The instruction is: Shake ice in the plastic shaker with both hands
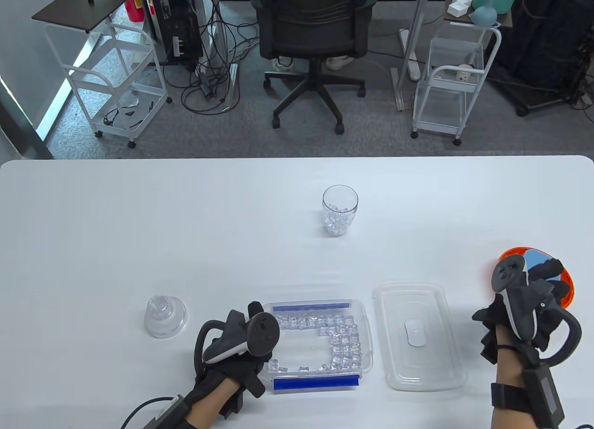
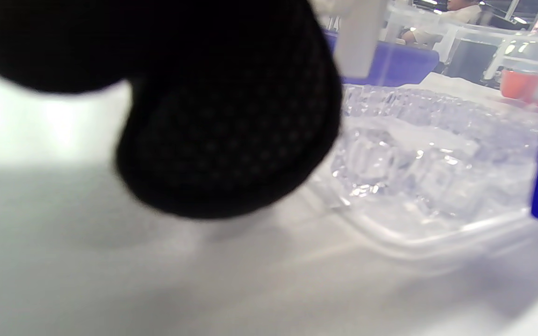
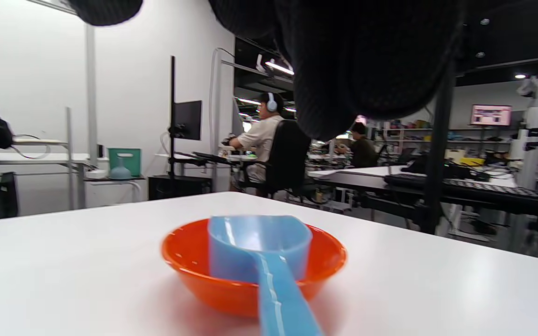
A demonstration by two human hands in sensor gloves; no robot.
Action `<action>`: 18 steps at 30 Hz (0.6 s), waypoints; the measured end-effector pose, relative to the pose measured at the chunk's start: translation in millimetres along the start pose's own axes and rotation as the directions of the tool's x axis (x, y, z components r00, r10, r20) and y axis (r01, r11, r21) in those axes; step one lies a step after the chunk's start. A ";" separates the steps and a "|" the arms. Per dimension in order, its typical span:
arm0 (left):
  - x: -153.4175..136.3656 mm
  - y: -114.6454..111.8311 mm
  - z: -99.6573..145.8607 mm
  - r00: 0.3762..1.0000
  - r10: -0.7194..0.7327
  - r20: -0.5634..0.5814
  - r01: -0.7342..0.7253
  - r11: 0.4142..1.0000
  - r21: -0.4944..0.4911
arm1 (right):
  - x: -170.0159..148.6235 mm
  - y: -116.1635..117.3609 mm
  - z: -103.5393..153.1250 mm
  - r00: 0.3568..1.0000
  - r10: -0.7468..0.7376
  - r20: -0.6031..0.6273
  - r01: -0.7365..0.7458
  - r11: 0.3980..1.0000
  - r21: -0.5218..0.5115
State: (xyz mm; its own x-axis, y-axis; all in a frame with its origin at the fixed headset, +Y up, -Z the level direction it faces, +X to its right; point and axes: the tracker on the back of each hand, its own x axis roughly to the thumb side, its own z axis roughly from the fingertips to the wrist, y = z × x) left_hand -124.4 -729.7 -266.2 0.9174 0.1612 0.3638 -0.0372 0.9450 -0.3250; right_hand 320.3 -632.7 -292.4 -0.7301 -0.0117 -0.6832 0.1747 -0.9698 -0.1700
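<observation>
Left hand [image 1: 241, 343] rests at the near left corner of the ice tray [image 1: 369, 341], knuckles and tracker up; its fingers are hidden under the tracker, so how far they are curled and whether they hold anything cannot be told. In the left wrist view one blurred gloved fingertip [image 2: 231, 140] hangs just beside the tray's clear wall. Right hand [image 1: 524, 303] sits at the right edge of the surface [image 1: 139, 224], over the near side of the orange bowl [image 1: 567, 287]; its fingers are likewise masked and its grip cannot be told.

Remaining items, largest first:

- White surface — carries everything listed below.
- Ice tray — clear plastic, blue clips on the far and near edges, set at the near centre. Ice cubes [image 1: 341, 338] lie along its far, right and near sides.
- Tray lid [image 1: 417, 341] — clear, lying flat just right of the tray, apart from it.
- Orange bowl — a blue scoop [image 3: 259, 247] lies in it, the handle running out over the near rim, as the right wrist view shows.
- Shaker cup [image 1: 340, 210] — clear plastic, upright, uncapped, at the centre of the surface, well apart from both hands, partly filled with ice.
- Shaker cap [image 1: 165, 315] — clear, domed, standing on the surface left of the left hand, apart from it.
</observation>
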 end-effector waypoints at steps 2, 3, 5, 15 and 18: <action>-0.4 0.2 0.1 1.000 -0.002 0.000 0.002 1.000 -0.002 | 14.4 -7.1 9.2 0.992 -0.026 0.125 0.022 0.999 0.030; -0.6 0.2 0.1 1.000 -0.003 0.001 0.003 1.000 -0.001 | 25.6 -10.5 15.7 0.975 -0.043 0.220 0.023 0.995 0.092; -0.8 0.3 0.1 1.000 -0.001 0.002 0.001 1.000 0.000 | 43.2 -18.6 28.9 0.947 -0.053 0.317 0.018 0.994 0.112; -2.4 0.7 0.3 1.000 0.004 0.007 -0.004 1.000 -0.002 | 124.6 -19.3 108.2 0.600 -0.204 0.773 0.003 0.967 0.253; -2.4 0.8 0.4 1.000 0.002 0.006 -0.002 1.000 -0.003 | 138.1 1.8 124.7 0.543 -0.208 0.814 -0.043 0.961 0.274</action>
State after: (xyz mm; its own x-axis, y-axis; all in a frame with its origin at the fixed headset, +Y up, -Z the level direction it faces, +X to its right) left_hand -126.8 -729.3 -267.0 0.9149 0.1646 0.3687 -0.0375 0.9438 -0.3284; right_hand 137.5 -666.4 -298.5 -0.9702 -0.0024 0.2423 0.0176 -0.9980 0.0606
